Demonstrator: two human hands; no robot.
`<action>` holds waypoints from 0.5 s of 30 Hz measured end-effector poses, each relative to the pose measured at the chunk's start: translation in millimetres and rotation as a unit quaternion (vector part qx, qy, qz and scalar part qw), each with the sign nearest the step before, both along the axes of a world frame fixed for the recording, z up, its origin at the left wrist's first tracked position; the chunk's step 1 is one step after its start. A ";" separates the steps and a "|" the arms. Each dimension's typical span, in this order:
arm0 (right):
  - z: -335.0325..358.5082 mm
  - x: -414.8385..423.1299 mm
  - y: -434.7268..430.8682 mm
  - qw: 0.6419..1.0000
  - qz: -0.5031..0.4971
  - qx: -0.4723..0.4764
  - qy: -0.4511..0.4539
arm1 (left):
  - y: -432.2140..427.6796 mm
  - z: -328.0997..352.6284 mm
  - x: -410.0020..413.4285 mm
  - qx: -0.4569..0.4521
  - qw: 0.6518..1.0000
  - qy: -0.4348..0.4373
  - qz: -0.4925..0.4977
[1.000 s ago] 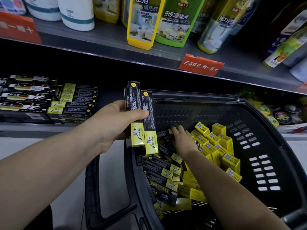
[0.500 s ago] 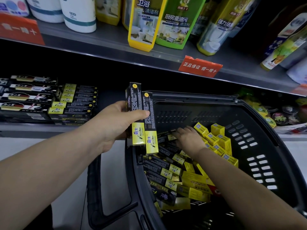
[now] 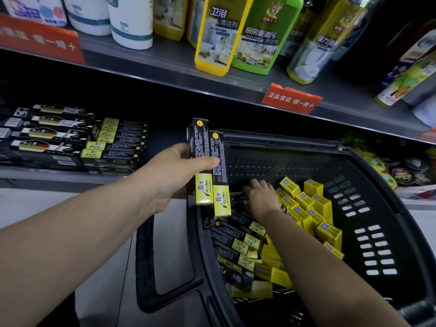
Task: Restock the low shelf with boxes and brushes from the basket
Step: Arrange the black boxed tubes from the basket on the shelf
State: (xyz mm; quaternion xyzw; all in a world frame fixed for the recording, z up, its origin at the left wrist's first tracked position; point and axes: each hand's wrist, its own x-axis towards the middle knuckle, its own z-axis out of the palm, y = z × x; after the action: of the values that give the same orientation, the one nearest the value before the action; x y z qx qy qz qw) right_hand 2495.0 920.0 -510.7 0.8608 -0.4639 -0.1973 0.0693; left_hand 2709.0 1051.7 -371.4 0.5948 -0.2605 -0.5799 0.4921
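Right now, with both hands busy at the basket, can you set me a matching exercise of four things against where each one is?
Column one:
1. left hand
2. right hand
3. green bottle
4. shelved box stack

Column two:
A. standing on the upper shelf
B. down inside the basket, among the boxes there
C. on the low shelf, left of the basket
D. holding two long boxes upright beside the basket's left rim

Pairs: 1-D, 2-B, 3-A, 4-C.
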 end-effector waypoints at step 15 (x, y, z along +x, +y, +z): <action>190.8 6.6 83.8 0.667 -0.271 0.465 -0.515 | 16.4 10.0 20.7 0.005 0.988 0.152 -0.011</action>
State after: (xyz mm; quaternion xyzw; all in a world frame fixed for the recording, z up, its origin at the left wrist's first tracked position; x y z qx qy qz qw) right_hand 2501.6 1003.8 -319.9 0.5827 -0.4864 0.0766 -0.6465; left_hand 2729.7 1068.1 -361.4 0.4996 -0.1862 -0.6701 0.5165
